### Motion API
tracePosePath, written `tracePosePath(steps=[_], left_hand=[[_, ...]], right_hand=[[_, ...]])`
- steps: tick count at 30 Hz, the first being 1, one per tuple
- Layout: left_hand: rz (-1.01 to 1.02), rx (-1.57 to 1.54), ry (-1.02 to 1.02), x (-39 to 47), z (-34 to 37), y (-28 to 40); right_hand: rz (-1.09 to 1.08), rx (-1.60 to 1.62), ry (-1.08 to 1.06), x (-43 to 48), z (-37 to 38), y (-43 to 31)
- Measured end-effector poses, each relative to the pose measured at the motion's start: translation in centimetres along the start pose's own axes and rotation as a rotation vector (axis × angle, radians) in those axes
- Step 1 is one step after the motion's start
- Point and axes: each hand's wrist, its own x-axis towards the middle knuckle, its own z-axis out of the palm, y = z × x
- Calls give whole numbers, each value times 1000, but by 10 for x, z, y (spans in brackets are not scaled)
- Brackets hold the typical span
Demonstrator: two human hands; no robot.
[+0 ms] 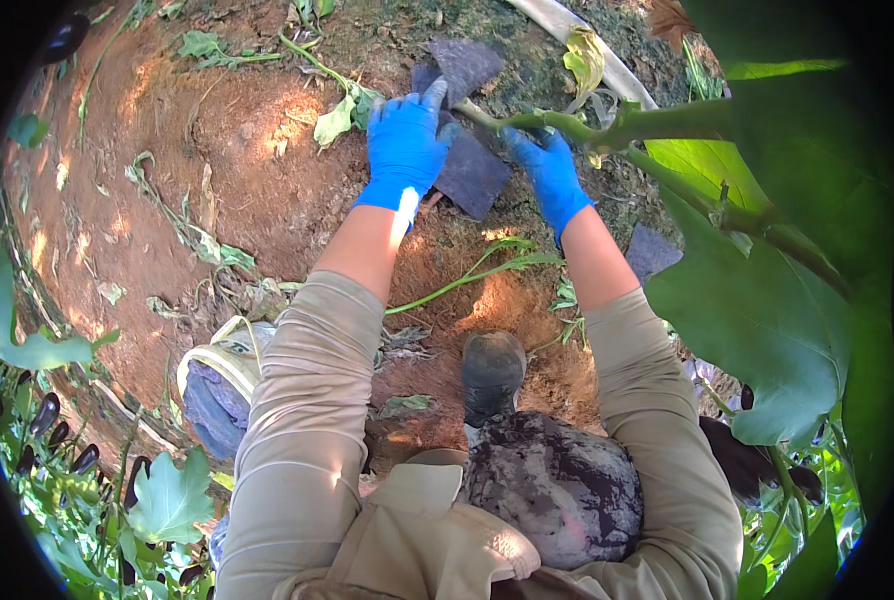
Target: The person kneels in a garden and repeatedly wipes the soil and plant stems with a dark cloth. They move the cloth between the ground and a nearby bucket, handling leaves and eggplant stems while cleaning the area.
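My left hand (pixel 408 146), in a blue glove, reaches over several dark purple-grey flat sheets on the soil. Its fingertips touch the upper sheet (pixel 468 66); whether they grip it is hard to see. Another sheet (pixel 475 176) lies just right of the thumb. The thick green stem (pixel 559 124) of a plant, probably eggplant, slants down to the ground between the sheets. My right hand (pixel 548 169), gloved in blue too, has its fingertips at the underside of this stem, and I cannot tell if they hold anything.
A pale bucket (pixel 226 349) holding purple-grey sheets (pixel 214 409) stands left of my legs. Large leaves (pixel 754 322) and a side branch crowd the right. A pale pipe (pixel 589 45) crosses the top. Eggplants (pixel 46 414) hang at lower left; another sheet (pixel 651 251) lies by my right forearm.
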Motion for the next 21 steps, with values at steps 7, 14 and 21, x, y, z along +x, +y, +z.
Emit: tracePosePath(steps=[7, 14, 21], left_hand=[[65, 429, 99, 13, -15, -2], [2, 83, 16, 26, 0, -16], [175, 216, 173, 31, 1, -5]], right_hand=[[44, 223, 12, 10, 12, -1], [-4, 229, -292, 32, -22, -1], [291, 380, -402, 92, -36, -59]])
